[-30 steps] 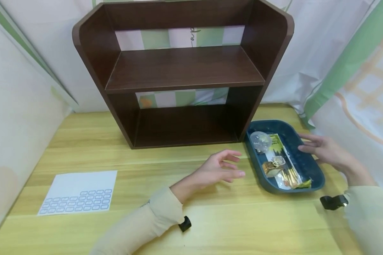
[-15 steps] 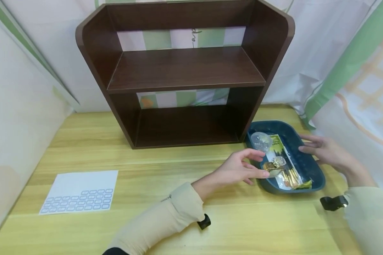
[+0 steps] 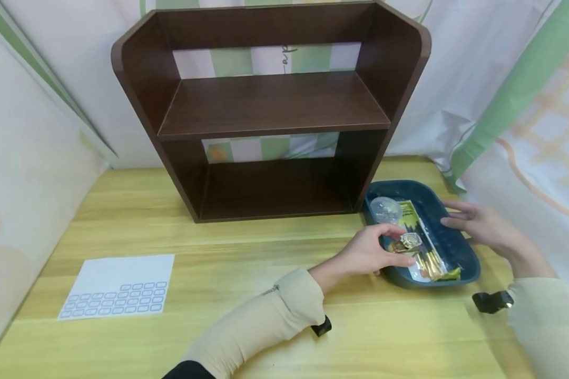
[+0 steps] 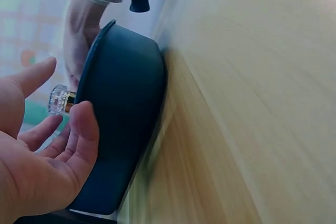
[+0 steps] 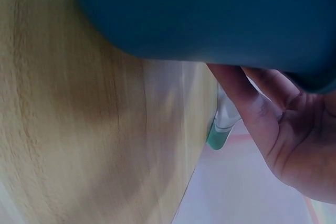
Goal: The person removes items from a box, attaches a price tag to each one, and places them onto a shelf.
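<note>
My left hand [image 3: 367,250] reaches over the near left rim of the dark blue tray [image 3: 464,247]. Its thumb and fingers are spread on either side of a small gold bottle [image 3: 410,241] with a clear, faceted cap. In the left wrist view a gap shows between the fingers and the bottle cap [image 4: 58,99]. At the tray's right rim, my right hand [image 3: 486,229] rests with fairly straight fingers; the right wrist view shows some fingers [image 5: 244,95] against the tray's outside, their tips hidden. Also in the tray are a clear round container [image 3: 385,209] and a packet of brushes [image 3: 429,255].
A dark brown two-tier shelf [image 3: 275,105] stands at the back, close to the tray's left side. On the left of the wooden table [image 3: 208,295] lies a white sheet printed with small boxes [image 3: 118,287]. Patterned curtains [image 3: 517,131] hang around the table.
My left hand has moved right, from the bare table to over the tray, and its thumb and fingers now straddle the bottle. The right hand has stayed at the tray's rim.
</note>
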A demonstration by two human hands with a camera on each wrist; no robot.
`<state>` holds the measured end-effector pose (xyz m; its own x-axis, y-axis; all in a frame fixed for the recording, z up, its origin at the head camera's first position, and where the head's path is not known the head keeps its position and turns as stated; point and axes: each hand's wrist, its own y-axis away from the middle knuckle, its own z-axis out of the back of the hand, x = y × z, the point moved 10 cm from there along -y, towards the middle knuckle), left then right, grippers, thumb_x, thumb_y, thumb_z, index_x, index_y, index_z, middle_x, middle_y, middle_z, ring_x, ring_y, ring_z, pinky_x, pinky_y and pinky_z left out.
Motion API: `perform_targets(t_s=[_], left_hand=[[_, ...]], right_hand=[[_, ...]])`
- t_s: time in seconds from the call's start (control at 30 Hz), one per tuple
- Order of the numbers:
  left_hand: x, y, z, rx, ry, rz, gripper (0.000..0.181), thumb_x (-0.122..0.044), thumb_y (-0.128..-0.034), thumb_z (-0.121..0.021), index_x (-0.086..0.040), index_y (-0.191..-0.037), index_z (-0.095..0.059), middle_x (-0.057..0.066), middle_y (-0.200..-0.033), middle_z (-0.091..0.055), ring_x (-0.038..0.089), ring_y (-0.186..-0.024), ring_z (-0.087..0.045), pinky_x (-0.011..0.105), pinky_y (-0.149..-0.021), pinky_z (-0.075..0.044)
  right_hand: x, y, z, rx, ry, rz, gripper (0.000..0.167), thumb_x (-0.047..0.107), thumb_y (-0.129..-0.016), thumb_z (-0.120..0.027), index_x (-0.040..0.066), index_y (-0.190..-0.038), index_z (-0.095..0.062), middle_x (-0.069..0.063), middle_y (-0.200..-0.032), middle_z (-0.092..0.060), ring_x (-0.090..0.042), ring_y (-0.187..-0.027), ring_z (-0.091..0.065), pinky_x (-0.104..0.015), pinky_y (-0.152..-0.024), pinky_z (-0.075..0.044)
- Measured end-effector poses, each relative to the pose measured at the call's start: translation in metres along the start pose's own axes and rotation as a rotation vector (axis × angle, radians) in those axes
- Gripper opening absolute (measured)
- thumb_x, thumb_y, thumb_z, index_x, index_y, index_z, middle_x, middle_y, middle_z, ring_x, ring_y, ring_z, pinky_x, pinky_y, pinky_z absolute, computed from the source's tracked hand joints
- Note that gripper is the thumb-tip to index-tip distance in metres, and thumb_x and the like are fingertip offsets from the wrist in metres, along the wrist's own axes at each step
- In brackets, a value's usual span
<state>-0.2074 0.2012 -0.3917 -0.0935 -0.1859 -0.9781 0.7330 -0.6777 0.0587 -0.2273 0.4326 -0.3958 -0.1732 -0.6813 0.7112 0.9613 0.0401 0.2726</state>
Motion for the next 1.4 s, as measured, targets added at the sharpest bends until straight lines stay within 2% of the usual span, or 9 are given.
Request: perform_targets(t_s=[0.1,0.2,0.27,0.43,0.67,0.97,1.13,1.23,1.4], left_hand=[[-0.002,-0.004,-0.001,-0.021,-0.101,-0.029,0.057,-0.027,-0.0819,-0.086,-0.021,-0.134,-0.063,-0.017,-0.115,-0.06,0.005,-0.078,-0.061,0.022,-0.065,-0.054],[-0.002,-0.008,-0.002,-0.033,-0.21,-0.05,0.058,-0.032,-0.0823,-0.085,-0.021,-0.135,-0.063,-0.016,-0.122,-0.061,-0.002,-0.115,-0.053,0.016,-0.087,-0.048],[-0.001,-0.011,-0.003,-0.035,-0.252,-0.045,0.058,-0.035,-0.0826,-0.085,-0.021,-0.135,-0.064,-0.017,-0.125,-0.061,0.0,-0.122,-0.052,0.016,-0.091,-0.047],[0.0,-0.016,-0.002,-0.061,-0.3,-0.034,0.051,-0.036,-0.083,-0.084,-0.022,-0.129,-0.068,-0.017,-0.118,-0.064,0.002,-0.114,-0.057,0.015,-0.083,-0.048],[0.001,-0.019,0.002,-0.148,-0.339,-0.036,0.036,-0.034,-0.0816,-0.086,-0.025,-0.115,-0.075,-0.02,-0.103,-0.067,-0.001,-0.098,-0.06,0.011,-0.074,-0.046],[-0.001,-0.021,0.003,-0.173,-0.404,-0.052,0.033,-0.038,-0.0803,-0.085,-0.029,-0.111,-0.078,-0.023,-0.099,-0.069,-0.005,-0.096,-0.06,0.009,-0.075,-0.044],[-0.001,-0.019,0.003,-0.172,-0.436,-0.048,0.036,-0.04,-0.0806,-0.084,-0.031,-0.114,-0.077,-0.024,-0.106,-0.069,-0.006,-0.102,-0.06,0.009,-0.077,-0.045],[-0.003,-0.018,0.003,-0.174,-0.433,-0.054,0.037,-0.042,-0.0811,-0.084,-0.032,-0.116,-0.077,-0.023,-0.11,-0.069,-0.006,-0.106,-0.059,0.009,-0.078,-0.046],[-0.009,-0.016,0.005,-0.184,-0.409,-0.054,0.037,-0.044,-0.0803,-0.084,-0.032,-0.115,-0.077,-0.023,-0.111,-0.069,-0.007,-0.106,-0.059,0.009,-0.076,-0.046]], right_hand=[[-0.001,-0.001,0.0,-0.003,-0.011,0.001,0.071,0.025,-0.104,-0.057,-0.006,-0.155,-0.019,-0.042,-0.142,-0.036,-0.058,-0.123,-0.047,-0.056,-0.085,-0.056],[-0.002,-0.002,0.0,-0.003,-0.018,0.003,0.071,0.025,-0.104,-0.057,-0.006,-0.155,-0.019,-0.042,-0.142,-0.036,-0.057,-0.122,-0.049,-0.054,-0.084,-0.057],[-0.002,-0.002,0.0,-0.003,-0.026,0.004,0.071,0.024,-0.104,-0.058,-0.006,-0.155,-0.019,-0.042,-0.142,-0.036,-0.056,-0.121,-0.051,-0.053,-0.083,-0.057],[-0.002,-0.003,0.001,-0.005,-0.031,0.009,0.071,0.024,-0.103,-0.059,-0.006,-0.154,-0.019,-0.042,-0.141,-0.037,-0.056,-0.12,-0.052,-0.051,-0.08,-0.059],[0.0,-0.002,-0.001,-0.007,-0.027,0.01,0.071,0.024,-0.104,-0.058,-0.005,-0.155,-0.02,-0.042,-0.141,-0.037,-0.059,-0.123,-0.047,-0.053,-0.081,-0.058],[-0.004,-0.003,0.001,-0.013,-0.03,0.018,0.069,0.025,-0.104,-0.058,-0.004,-0.155,-0.021,-0.041,-0.141,-0.037,-0.059,-0.124,-0.045,-0.054,-0.082,-0.057],[-0.005,-0.003,0.0,-0.009,-0.039,0.021,0.069,0.024,-0.104,-0.059,-0.004,-0.155,-0.021,-0.042,-0.141,-0.037,-0.056,-0.121,-0.05,-0.053,-0.081,-0.058],[-0.006,-0.003,0.0,-0.006,-0.046,0.021,0.069,0.024,-0.104,-0.058,-0.004,-0.155,-0.02,-0.042,-0.141,-0.037,-0.053,-0.119,-0.054,-0.053,-0.082,-0.058],[-0.004,-0.002,-0.001,-0.002,-0.038,0.024,0.07,0.025,-0.105,-0.056,-0.004,-0.155,-0.019,-0.043,-0.142,-0.036,-0.059,-0.124,-0.046,-0.06,-0.085,-0.054]])
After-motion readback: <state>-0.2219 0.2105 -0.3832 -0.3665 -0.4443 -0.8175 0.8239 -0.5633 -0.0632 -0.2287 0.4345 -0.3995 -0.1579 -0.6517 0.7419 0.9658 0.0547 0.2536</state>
